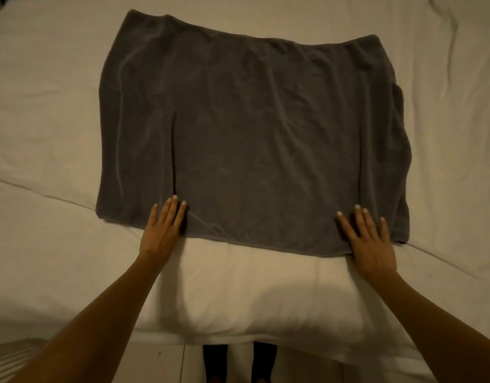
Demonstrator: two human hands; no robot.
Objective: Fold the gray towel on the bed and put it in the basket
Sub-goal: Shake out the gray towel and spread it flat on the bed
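The gray towel (252, 139) lay spread flat on the bed (45, 120). The left hand (162, 230) and right hand (369, 241), fingers extended, pressed flat on the towel's near edge, gripping nothing. Judged soft, light and limp; best pinched at the near corners.

I'm looking at a bedroom, most likely in a home or hotel. A wide bed (59, 258) dressed in creased white sheets fills nearly my whole view, lit by dim, warm indoor light. Pale floor tiles (155, 363) show just below its near edge.
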